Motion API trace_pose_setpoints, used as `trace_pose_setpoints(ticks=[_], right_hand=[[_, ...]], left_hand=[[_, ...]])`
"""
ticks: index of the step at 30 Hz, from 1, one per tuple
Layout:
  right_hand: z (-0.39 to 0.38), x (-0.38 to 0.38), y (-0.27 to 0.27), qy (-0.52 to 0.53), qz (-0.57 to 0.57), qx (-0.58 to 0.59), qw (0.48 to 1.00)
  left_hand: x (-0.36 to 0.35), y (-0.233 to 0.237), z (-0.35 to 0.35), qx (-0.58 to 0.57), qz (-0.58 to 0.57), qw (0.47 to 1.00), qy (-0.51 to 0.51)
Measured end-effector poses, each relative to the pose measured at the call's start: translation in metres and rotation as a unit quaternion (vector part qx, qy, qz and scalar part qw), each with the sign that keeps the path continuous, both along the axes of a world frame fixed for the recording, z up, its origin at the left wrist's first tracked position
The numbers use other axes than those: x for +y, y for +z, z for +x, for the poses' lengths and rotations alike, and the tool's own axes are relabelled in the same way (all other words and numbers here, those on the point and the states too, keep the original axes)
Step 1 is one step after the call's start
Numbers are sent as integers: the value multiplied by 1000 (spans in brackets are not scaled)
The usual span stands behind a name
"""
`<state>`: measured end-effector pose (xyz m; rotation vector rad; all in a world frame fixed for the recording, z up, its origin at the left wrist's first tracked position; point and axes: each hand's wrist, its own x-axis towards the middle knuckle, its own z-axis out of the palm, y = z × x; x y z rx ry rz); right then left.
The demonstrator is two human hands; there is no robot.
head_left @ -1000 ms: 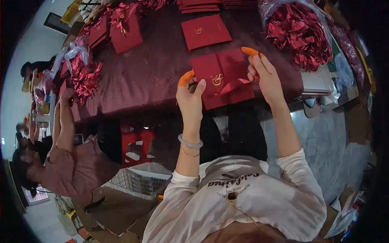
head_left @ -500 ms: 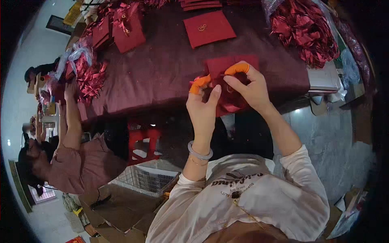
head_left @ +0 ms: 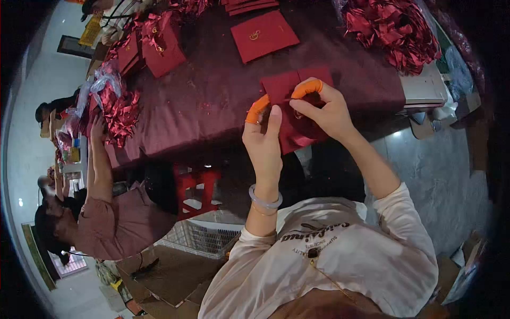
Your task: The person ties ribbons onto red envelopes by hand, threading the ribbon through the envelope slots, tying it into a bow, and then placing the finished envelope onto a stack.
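Note:
A flat red envelope (head_left: 287,127) with a fold across its upper part lies at the table's near edge, between and under my hands. My left hand (head_left: 263,135), with an orange cover on its index finger, is closed at the envelope's left side. My right hand (head_left: 326,109), also wearing an orange finger cover, pinches a thin red strip, seemingly ribbon, between thumb and index fingertip above the envelope. Part of a gold mark shows beneath the right fingers; the rest is hidden. Farther back lies another red envelope (head_left: 265,36) with a gold emblem.
Heaps of shiny red ribbon lie at the right (head_left: 390,32) and at the left (head_left: 121,111). More red envelopes (head_left: 164,50), one with a bow, are at the back left. A co-worker (head_left: 122,218) sits left, near a red stool (head_left: 199,191) and white crate (head_left: 199,239).
My hands stay close together over the envelope, the fingertips shifting slightly. The whole view has turned a little. The co-worker's hand is now at the left ribbon heap.

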<state>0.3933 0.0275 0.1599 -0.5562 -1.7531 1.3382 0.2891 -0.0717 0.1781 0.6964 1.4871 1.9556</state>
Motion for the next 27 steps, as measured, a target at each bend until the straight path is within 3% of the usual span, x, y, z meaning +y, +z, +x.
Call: trace_pose_setpoints(ticks=[3,5,9,11,16,19,27], right_hand=[[-2,-2,-1,-12,3,19,1000],[-1,-3,3,-2,-56,2,998],[2,-4,12,-7,-32,-25,999],[0,-4,10,-61,126,-14,990],[3,-19,23,-81,226,-44,970],[4,-20,30,-80,353,-5,932],[5,-24,37,-37,155,-38,986]], left_hand=[[-2,-5,-1,-15,13,1000,-11],[-5,-5,1,-13,12,1000,-13],[-8,-2,8,40,-2,999,13],[-12,0,10,24,6,1000,6],[-18,0,21,84,20,995,52],[-21,-5,21,156,36,984,82],[-23,-10,23,125,51,986,92]])
